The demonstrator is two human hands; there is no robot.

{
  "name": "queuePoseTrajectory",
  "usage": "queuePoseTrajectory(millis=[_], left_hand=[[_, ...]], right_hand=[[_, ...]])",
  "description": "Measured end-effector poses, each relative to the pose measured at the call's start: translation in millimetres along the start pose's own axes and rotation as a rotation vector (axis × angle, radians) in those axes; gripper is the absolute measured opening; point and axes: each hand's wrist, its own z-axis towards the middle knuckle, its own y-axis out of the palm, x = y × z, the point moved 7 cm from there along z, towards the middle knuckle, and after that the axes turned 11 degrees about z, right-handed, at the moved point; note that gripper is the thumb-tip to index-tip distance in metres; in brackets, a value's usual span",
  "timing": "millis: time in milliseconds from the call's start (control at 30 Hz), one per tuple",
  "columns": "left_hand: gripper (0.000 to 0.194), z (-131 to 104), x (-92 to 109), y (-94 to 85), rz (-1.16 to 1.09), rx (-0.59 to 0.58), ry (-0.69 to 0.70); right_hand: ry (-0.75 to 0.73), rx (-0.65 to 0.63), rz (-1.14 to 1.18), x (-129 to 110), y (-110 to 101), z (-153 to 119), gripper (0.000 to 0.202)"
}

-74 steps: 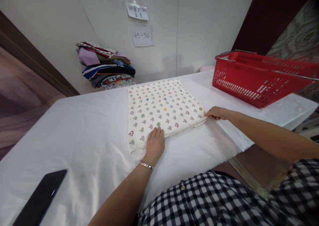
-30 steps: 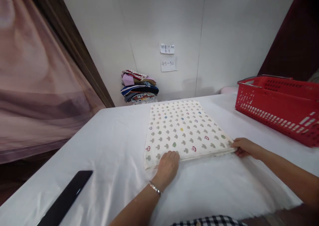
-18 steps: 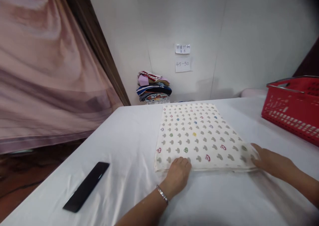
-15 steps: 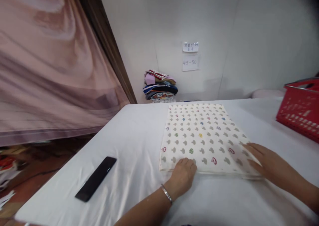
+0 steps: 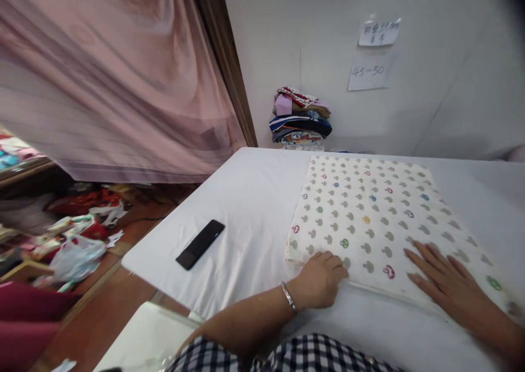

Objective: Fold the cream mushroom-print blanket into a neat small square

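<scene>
A folded cream cloth [image 5: 369, 219] printed with small mushrooms lies flat on the white-covered table [image 5: 250, 197]. At its near edge, left of the middle, my left hand [image 5: 322, 279] is closed with the fingers curled on the cloth's border; a silver bracelet circles the wrist. My right hand [image 5: 447, 279] rests palm down on top of the cloth, towards its near right part, fingers spread and nothing held.
A black phone [image 5: 200, 244] lies on the table to the left. Folded fabrics [image 5: 301, 120] are stacked by the wall beyond the far edge. A pink curtain [image 5: 143, 76] hangs at the left, above bags and clutter [image 5: 77, 254] on the floor.
The view has swung left and down, so the red basket is out of sight. My right hand has moved from the cloth's right edge inward onto its top, fingers spread. The left stays at the near edge.
</scene>
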Motion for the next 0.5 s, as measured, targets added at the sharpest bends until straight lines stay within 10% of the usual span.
queuePoseTrajectory(millis=[200, 333, 500], left_hand=[[0.043, 11.2, -47.8, -21.0, -0.1, 0.088, -0.235], [0.069, 3.9, -97.3, -0.3, 0.082, -0.014, -0.537], [0.065, -6.4, -113.2, 16.7, 0.086, -0.03, -0.57]], right_hand=[[-0.236, 0.012, -0.077, -0.1, 5.9, -4.1, 0.048], [-0.225, -0.007, -0.09, 0.4, 10.1, -2.8, 0.048], [-0.017, -0.005, -0.035, -15.1, 6.2, 5.4, 0.061]])
